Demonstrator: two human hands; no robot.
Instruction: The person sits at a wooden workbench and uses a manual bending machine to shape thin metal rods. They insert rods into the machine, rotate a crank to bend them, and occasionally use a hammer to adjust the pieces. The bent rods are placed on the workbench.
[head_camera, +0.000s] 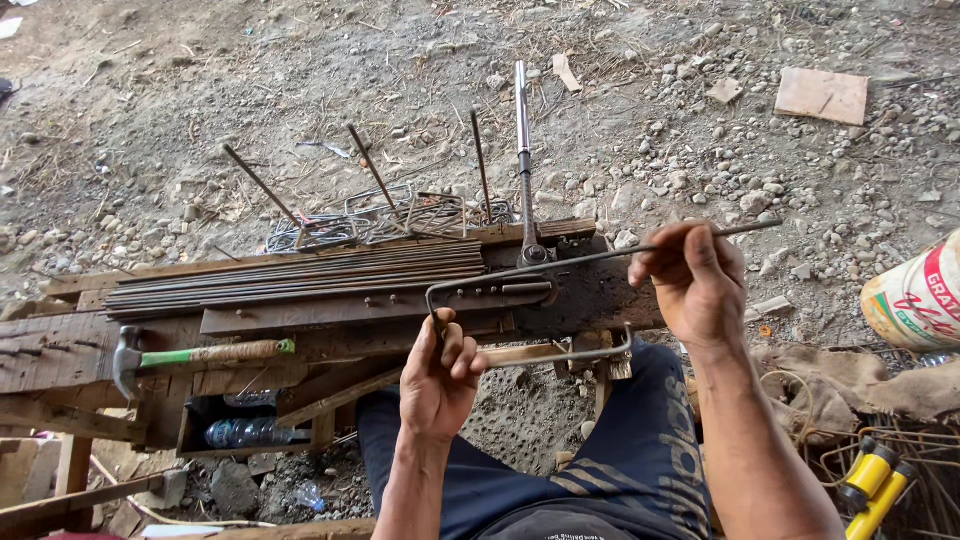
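While the thin steel rod (560, 262) lies across the dark bending plate (590, 295) on the wooden surface (60, 345), it already shows two corners, at its left end and near the front edge, with a long straight run left to shape; the left hand (440, 375) has its fingers wrapped shut around the bent end, the right hand (695, 280) pinching the straight part. Beside it lie a bundle of straight rods (300, 272), a lever bar (524, 160), finished wire loops (390, 220) and a green-handled hammer (200, 354); gravel all round.
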